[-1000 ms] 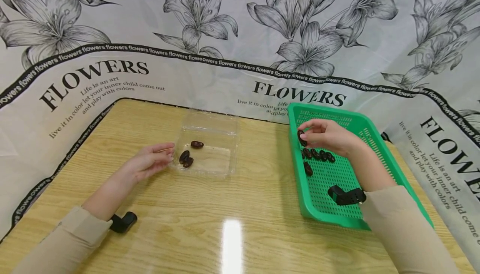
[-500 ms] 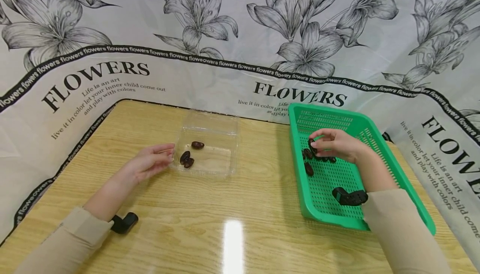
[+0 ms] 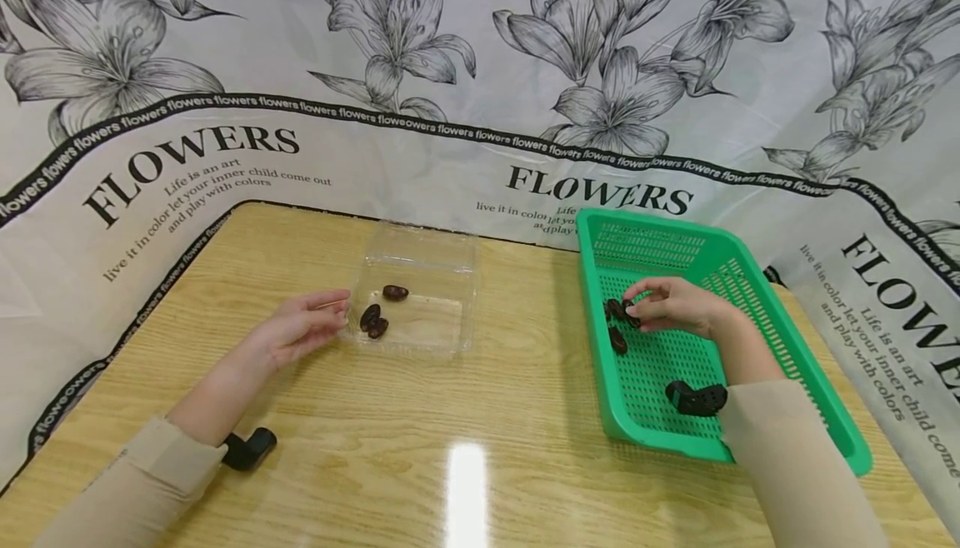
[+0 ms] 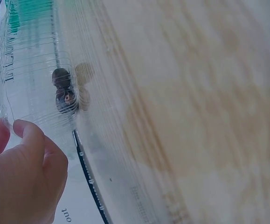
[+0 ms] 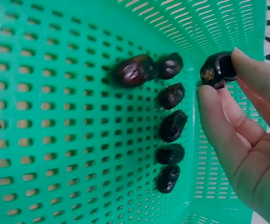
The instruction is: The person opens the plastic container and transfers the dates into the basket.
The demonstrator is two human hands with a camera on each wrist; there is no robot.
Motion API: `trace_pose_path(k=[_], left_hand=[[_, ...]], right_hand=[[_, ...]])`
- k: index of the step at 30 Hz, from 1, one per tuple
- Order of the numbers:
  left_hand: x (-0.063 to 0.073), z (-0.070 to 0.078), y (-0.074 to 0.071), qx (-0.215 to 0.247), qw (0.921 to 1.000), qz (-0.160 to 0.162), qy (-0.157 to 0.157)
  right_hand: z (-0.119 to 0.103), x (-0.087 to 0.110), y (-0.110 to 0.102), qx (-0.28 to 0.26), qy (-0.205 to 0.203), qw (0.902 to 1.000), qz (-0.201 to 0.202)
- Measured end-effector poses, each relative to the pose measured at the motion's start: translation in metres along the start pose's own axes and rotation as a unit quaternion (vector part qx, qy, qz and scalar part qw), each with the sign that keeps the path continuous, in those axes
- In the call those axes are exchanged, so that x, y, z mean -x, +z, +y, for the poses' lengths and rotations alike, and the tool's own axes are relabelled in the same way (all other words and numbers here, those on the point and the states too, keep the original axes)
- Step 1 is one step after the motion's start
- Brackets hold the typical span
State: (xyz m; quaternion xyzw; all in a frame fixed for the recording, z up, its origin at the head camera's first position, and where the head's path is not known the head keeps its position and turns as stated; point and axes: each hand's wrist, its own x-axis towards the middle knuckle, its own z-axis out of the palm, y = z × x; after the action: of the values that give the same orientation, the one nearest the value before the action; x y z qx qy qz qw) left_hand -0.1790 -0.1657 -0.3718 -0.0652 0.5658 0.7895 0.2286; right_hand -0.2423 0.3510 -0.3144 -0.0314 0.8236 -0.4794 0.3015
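My right hand (image 3: 678, 308) pinches a dark date (image 5: 218, 70) between thumb and fingertips, inside the green basket (image 3: 617, 419). In the right wrist view several dates (image 5: 173, 126) lie in a row on the basket floor, and one more date (image 5: 135, 71) sits beside the row's end. My left hand (image 3: 303, 327) is at the left side of a clear plastic box (image 3: 431, 323), its thumb and forefinger pinching the thin rim in the left wrist view. Inside the box lie three dates: one alone (image 3: 395, 292), and a pair (image 3: 371, 316) touching each other.
Both containers stand on a wooden table (image 3: 360, 448), with bare wood between them. A flower-printed sheet (image 3: 420, 148) hangs behind and around the table. Black wrist straps (image 3: 247, 448) show at both sleeves.
With the date, my right hand has moved lower in the basket, slightly right and toward me, near the row. My left hand has kept its place at the box.
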Motion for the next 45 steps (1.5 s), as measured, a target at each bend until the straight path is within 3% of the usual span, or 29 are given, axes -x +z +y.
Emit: trace_pose_path(k=[9,17,45], left_hand=[[-0.001,0.001,0.000,-0.011,0.9999,0.005,0.000],[-0.001,-0.001,-0.001,-0.017,0.9998,0.008,0.000],[0.001,0.001,0.002,-0.021,0.9998,0.006,0.002]], right_hand=[[0.013,-0.005,0.000,0.050,0.036,0.9974,-0.037],[0.016,-0.007,0.003,0.094,0.062,0.9929,-0.038],[0.017,-0.005,0.003,0.129,0.045,0.9906,-0.011]])
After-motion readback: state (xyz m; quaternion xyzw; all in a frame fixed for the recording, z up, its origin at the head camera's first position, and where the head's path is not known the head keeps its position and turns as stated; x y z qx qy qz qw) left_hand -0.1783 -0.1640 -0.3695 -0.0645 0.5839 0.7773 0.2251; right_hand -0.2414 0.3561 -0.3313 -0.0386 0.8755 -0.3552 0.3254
